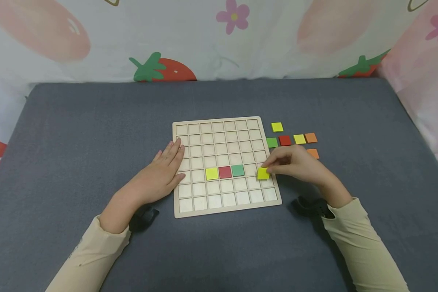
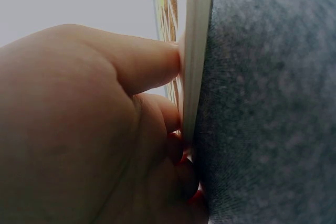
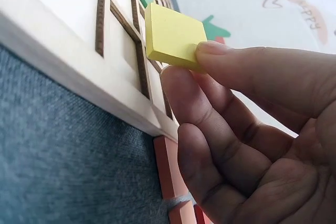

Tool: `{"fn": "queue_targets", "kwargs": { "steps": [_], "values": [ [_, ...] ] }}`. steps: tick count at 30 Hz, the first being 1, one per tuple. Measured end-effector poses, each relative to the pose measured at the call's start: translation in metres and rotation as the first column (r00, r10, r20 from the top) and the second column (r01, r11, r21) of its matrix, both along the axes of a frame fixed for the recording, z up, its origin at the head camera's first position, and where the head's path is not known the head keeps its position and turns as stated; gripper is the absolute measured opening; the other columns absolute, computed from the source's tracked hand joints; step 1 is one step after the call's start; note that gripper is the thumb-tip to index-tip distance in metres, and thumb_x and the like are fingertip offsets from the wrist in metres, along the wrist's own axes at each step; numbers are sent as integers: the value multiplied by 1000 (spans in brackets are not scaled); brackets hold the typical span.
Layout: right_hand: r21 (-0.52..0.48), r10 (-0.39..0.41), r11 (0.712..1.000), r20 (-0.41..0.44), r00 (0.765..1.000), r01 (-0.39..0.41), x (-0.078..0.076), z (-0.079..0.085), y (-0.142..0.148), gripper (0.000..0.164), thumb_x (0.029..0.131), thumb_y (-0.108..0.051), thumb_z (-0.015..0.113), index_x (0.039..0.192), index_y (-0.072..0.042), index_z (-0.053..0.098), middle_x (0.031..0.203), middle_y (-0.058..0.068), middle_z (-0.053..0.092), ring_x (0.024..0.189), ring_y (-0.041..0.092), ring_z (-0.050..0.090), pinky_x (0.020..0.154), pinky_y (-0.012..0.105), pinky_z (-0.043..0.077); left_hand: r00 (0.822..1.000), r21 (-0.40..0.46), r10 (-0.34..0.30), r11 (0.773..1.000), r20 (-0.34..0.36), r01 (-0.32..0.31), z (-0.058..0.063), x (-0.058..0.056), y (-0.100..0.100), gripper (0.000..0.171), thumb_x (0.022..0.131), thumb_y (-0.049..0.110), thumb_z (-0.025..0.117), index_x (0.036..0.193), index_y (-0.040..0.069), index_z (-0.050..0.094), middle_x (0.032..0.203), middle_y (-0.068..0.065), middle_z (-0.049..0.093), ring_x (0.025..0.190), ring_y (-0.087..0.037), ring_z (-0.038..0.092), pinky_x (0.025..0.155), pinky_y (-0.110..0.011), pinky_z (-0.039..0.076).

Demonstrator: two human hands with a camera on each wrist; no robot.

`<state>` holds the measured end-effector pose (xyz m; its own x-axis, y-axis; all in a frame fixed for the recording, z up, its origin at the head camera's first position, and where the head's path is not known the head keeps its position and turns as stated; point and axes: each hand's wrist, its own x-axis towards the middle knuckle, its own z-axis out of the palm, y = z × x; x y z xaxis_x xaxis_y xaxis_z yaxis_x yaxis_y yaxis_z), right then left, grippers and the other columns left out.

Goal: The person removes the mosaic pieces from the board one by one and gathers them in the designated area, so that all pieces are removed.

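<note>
A pale wooden grid board (image 1: 228, 209) lies on the dark grey cloth. In one of its rows sit a yellow tile (image 1: 211, 174), a red tile (image 1: 224, 172) and a green tile (image 1: 237, 170), side by side. My right hand (image 1: 295, 164) pinches another yellow square tile (image 3: 176, 32) between thumb and fingers, over the right end of that same row. At the board's left edge my left hand (image 1: 160, 174) rests with straight fingers on the rim. In the left wrist view its thumb (image 2: 152, 64) touches the board's edge (image 2: 197, 51).
Loose tiles lie right of the board: a yellow one (image 1: 277, 127), a green one (image 1: 272, 142), a red one (image 1: 285, 140), a second yellow one (image 1: 299, 139) and two orange ones (image 1: 311, 138). A printed curtain (image 1: 263, 40) hangs behind the table.
</note>
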<state>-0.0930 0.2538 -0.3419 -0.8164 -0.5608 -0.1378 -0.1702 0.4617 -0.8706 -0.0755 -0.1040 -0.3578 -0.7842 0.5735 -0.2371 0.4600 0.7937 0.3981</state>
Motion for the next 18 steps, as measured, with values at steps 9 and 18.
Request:
{"fn": "queue_targets", "kwargs": {
  "steps": [9,18],
  "values": [
    [-21,-1,1000,32,999,1,1,0,8,14,82,4,69,96,1,71,93,10,66,79,16,64,69,24,52,1000,-5,3,1000,4,-3,0,0,0,64,101,24,41,148,-7,10,156,-20,-3,143,-33,-2,112,-52,10],
    [-26,5,1000,-16,1000,-6,3,0,18,14,82,4,69,96,1,71,92,10,67,78,12,63,69,23,52,1000,-5,1,1000,5,-1,0,0,0,64,101,24,41,148,-7,10,156,-20,-3,143,-33,-2,112,-52,10]
  ]
}}
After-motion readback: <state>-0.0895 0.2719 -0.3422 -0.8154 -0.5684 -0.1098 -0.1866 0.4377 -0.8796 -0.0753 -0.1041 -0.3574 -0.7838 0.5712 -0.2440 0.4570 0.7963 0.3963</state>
